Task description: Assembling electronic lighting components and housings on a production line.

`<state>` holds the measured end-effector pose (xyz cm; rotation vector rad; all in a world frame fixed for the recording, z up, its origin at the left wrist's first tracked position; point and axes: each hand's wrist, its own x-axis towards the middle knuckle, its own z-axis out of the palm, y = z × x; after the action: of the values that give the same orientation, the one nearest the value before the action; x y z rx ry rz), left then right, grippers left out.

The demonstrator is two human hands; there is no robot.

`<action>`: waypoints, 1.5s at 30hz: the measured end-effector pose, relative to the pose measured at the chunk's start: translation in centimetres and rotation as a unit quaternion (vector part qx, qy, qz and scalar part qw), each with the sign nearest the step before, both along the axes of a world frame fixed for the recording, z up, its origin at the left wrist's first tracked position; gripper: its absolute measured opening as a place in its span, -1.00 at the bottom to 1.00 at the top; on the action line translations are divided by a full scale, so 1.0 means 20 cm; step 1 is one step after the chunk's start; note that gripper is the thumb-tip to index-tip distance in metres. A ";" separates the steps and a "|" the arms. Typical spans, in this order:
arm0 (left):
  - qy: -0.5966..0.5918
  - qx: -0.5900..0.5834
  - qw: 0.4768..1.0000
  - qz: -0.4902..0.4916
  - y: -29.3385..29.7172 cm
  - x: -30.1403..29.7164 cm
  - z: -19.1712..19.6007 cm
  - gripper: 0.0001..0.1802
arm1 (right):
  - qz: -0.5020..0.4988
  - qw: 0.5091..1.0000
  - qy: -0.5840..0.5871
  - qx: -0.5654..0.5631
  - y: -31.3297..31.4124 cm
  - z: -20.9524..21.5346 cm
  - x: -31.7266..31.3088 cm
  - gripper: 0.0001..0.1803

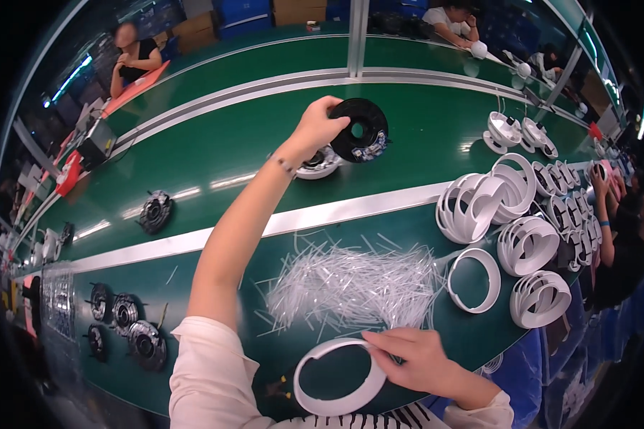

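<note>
My left hand [320,129] is stretched out over the green conveyor belt, gripping the edge of a round black disc part [369,113] with a central hole and small components along its lower rim. Partly behind that hand and disc, a white round housing [320,169] rests on the belt. Close to my body, my right hand [416,359] pinches the upper right rim of a white plastic ring [340,407]. Beyond the ring lies a heap of thin clear plastic strips [358,286] on the bench.
White rings [472,207] are stacked at the right, with one single ring [474,309] beside the strips. Several black round parts [147,344] lie at the left, and another [155,211] on the belt. White assemblies [504,130] stand far right. Other people [451,25] sit across the line.
</note>
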<state>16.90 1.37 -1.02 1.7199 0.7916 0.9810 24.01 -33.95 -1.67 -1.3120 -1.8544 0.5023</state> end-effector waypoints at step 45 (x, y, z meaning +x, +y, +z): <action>-0.341 -0.457 0.814 -0.113 -0.78 -0.66 -0.12 -0.53 | 0.027 0.958 0.286 0.026 0.65 0.00 -0.26 0.31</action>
<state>3.62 -14.16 -3.44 0.5284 0.4255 0.7632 18.87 -20.91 -1.69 -0.9499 -1.4080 0.7637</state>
